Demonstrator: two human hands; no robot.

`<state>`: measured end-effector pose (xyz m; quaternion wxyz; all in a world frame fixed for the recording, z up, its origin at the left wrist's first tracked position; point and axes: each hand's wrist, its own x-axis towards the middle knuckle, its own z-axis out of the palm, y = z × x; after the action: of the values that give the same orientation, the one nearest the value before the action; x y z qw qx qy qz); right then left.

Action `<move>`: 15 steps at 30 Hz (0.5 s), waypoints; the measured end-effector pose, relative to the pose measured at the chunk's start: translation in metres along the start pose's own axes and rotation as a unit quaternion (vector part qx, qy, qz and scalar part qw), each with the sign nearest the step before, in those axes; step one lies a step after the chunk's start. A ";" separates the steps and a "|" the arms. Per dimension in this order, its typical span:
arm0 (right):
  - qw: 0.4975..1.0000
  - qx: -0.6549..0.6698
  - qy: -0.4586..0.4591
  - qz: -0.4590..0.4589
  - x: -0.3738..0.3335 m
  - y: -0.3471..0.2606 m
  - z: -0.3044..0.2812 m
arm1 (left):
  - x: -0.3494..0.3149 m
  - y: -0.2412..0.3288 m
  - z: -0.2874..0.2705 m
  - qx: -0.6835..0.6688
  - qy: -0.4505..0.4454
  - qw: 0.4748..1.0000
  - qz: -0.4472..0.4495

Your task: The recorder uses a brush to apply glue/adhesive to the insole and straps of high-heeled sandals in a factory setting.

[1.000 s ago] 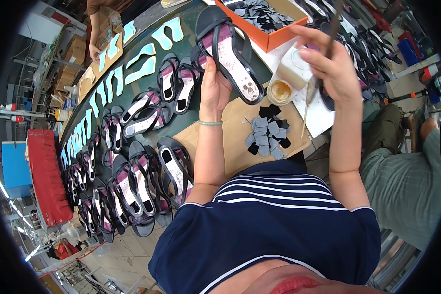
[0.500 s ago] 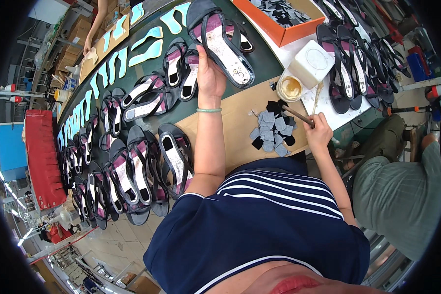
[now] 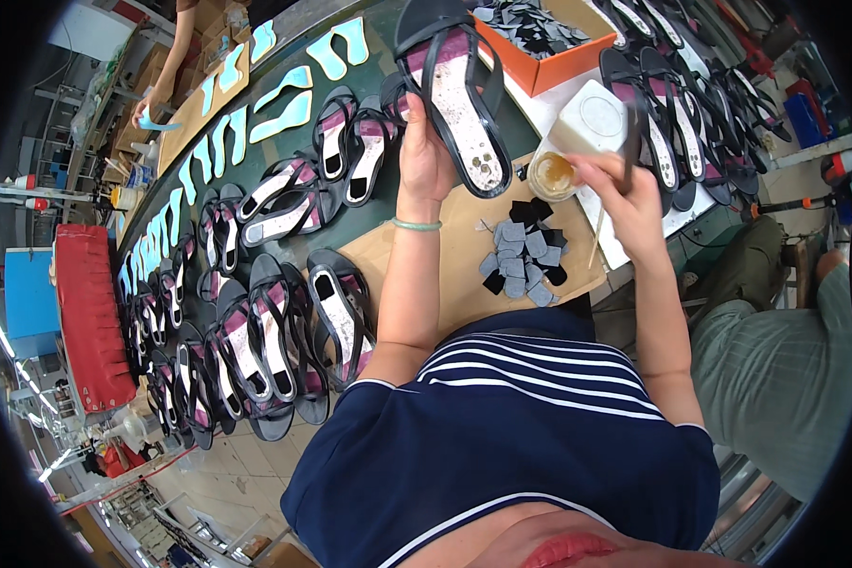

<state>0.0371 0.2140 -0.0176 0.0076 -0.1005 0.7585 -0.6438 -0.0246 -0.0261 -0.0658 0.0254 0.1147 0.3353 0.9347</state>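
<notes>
My left hand (image 3: 426, 166) is closed around the edge of a black strappy sandal (image 3: 464, 114). Its pale insole faces up, and dark wet-looking spots show at the heel end. In my right hand (image 3: 630, 204) is a thin dark stick (image 3: 631, 142), slightly blurred and upright; I cannot make out its working end. The fingertips of that hand are at the rim of a small jar of yellowish paste (image 3: 551, 178). Below the sandal, a pile of small grey and black pads (image 3: 525, 251) lies on a brown cardboard sheet (image 3: 398, 251).
A white square container (image 3: 592, 118) stands behind the jar. An orange box (image 3: 559, 71) holds many more pads. Rows of sandals (image 3: 279, 327) and pale blue insole pieces (image 3: 284, 112) cover the left of the green table. A co-worker's hand (image 3: 147, 112) is at far left; another person (image 3: 776, 379) sits at right.
My right hand has gone up from beside the pad pile to the jar, and the stick has swung upright. The held sandal has shifted slightly right and lower in view.
</notes>
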 end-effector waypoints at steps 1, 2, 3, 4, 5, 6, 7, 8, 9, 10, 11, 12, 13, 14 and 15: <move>1.000 0.017 -0.011 0.006 0.013 0.000 0.007 | 0.000 -0.002 0.004 -0.004 -0.013 1.000 -0.007; 0.999 0.041 -0.015 0.020 0.026 0.002 0.016 | -0.002 -0.005 0.013 0.005 0.026 1.000 -0.005; 0.997 0.065 -0.017 0.036 0.036 0.004 0.025 | -0.003 -0.006 0.021 0.015 0.034 0.999 -0.004; 0.997 0.064 0.002 0.045 0.043 0.007 0.032 | -0.004 -0.005 0.028 0.025 0.042 0.999 -0.002; 0.996 0.068 0.007 0.062 0.047 0.004 0.037 | -0.006 -0.006 0.034 0.035 0.053 0.998 0.001; 0.994 0.072 0.011 0.078 0.050 0.002 0.042 | -0.007 -0.006 0.040 0.052 0.089 0.995 0.010; 0.992 0.076 0.016 0.095 0.052 0.000 0.047 | -0.010 -0.008 0.039 0.059 0.092 0.994 0.009; 0.987 0.155 0.024 0.026 0.055 0.008 0.055 | -0.010 -0.010 0.037 0.066 0.091 0.994 0.010; 0.989 0.142 0.020 0.028 0.058 0.013 0.055 | -0.009 -0.010 0.036 0.073 0.091 0.993 0.011; 0.991 0.130 0.016 0.029 0.060 0.015 0.055 | -0.009 -0.011 0.038 0.069 0.104 0.992 0.010; 0.992 0.118 0.013 0.034 0.061 0.018 0.055 | -0.010 -0.011 0.037 0.074 0.097 0.993 0.006; 0.992 0.119 0.023 0.014 0.061 0.018 0.057 | -0.010 -0.012 0.034 0.079 0.090 0.993 0.003; 0.993 0.117 0.024 0.018 0.062 0.018 0.056 | -0.010 -0.012 0.033 0.084 0.082 0.993 -0.001; 0.993 0.115 0.024 0.021 0.065 0.017 0.056 | -0.009 -0.009 0.037 0.074 0.085 0.994 -0.006; 0.993 0.113 0.024 0.023 0.067 0.016 0.055 | -0.010 -0.010 0.036 0.078 0.087 0.993 -0.001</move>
<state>-0.0233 0.1517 -0.0351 0.0155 -0.0659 0.6831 -0.7272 -0.0072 0.0031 -0.0472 -0.0115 0.0345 0.4081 0.9122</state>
